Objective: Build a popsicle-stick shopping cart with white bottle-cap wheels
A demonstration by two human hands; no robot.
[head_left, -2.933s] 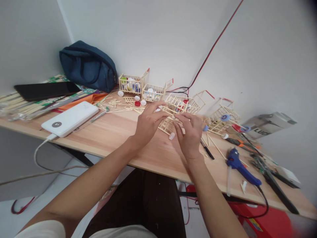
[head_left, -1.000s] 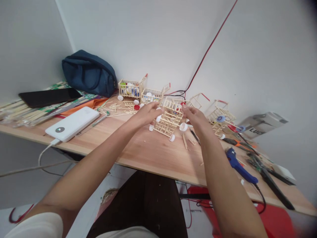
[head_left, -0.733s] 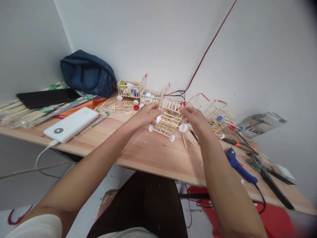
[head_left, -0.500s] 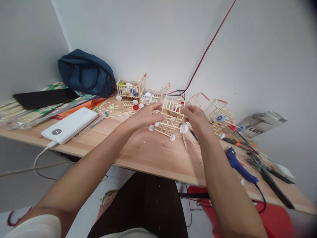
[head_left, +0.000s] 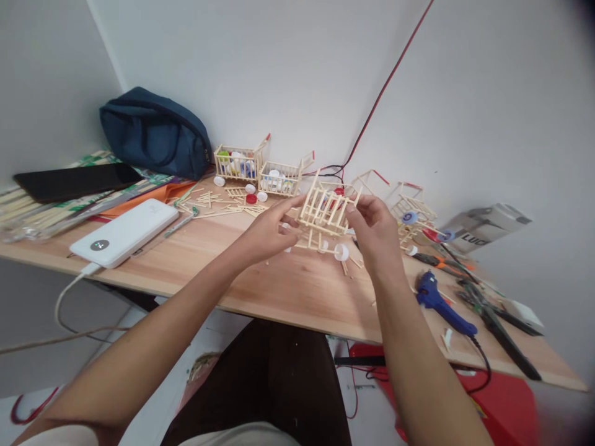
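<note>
**Wood-stick cart pinched in both hands: risk notes**

Wood sticks glued into an open lattice make up the cart point(head_left: 325, 209). It is tilted and held just above the table point(head_left: 279, 286), in front of the person. The left hand point(head_left: 267, 232) grips its near-left edge with thumb and fingertips. The right hand point(head_left: 375, 230) closes on its right side. Both hands are grasping the cart, neither is open. A white wheel point(head_left: 341, 251) hangs at the lower right corner. Whether it touches the table cannot be told.

Risks, as judged:
- Crushing. The lattice is thin, so too hard a pinch, or the hands twisting against each other, could snap a rail or pop a joint.
- Wheel loss. The wheel sits on a slender axle, and knocking it on the table could shear it off.
- Slipping. Fingertip contact on narrow sticks is small, so a loosened grip would drop the cart onto the loose sticks point(head_left: 218, 201) or the table.
- Side knocks. The other carts point(head_left: 260, 168) stand near behind, and a wide elbow swing could topple them.
- The glue gun point(head_left: 437, 301) lies near the right forearm, and its cord could catch.
</note>
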